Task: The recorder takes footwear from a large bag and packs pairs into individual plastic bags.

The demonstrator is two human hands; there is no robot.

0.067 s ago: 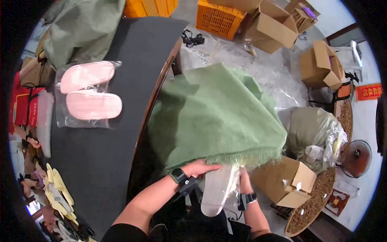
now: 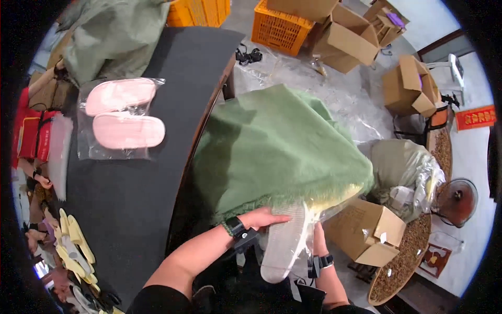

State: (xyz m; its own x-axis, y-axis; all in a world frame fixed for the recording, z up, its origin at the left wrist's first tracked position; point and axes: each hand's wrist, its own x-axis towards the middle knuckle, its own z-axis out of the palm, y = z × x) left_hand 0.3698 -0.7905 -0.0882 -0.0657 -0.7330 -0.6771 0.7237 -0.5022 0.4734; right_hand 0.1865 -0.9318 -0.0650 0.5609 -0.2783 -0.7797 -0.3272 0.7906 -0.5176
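A pale slipper (image 2: 284, 243) in clear plastic is between my hands, at the fringed edge of a large green woven cloth (image 2: 282, 141). My left hand (image 2: 265, 217) is closed on it from the left, with the thumb over its ridged sole. My right hand (image 2: 319, 235) is on the other side at the plastic; its fingers are mostly hidden behind the slipper and the film. Something pale yellow in clear plastic (image 2: 337, 199) shows under the cloth's fringe. On the dark table (image 2: 130, 204) to the left lies a pair of pink slippers (image 2: 128, 131) in a clear bag.
Another person's hand (image 2: 43, 181) is at the far left, beside stacked clear bags (image 2: 60, 152). Yellow slippers (image 2: 76, 243) lie at the table's lower left. An open carton (image 2: 366, 230) stands right of my right hand, near a grey sack (image 2: 402, 165). Orange crates (image 2: 280, 29) stand behind.
The pale slipper shows more fully below the cloth's fringe. More of the yellow thing in plastic has come into view at the fringe. The view has shifted slightly.
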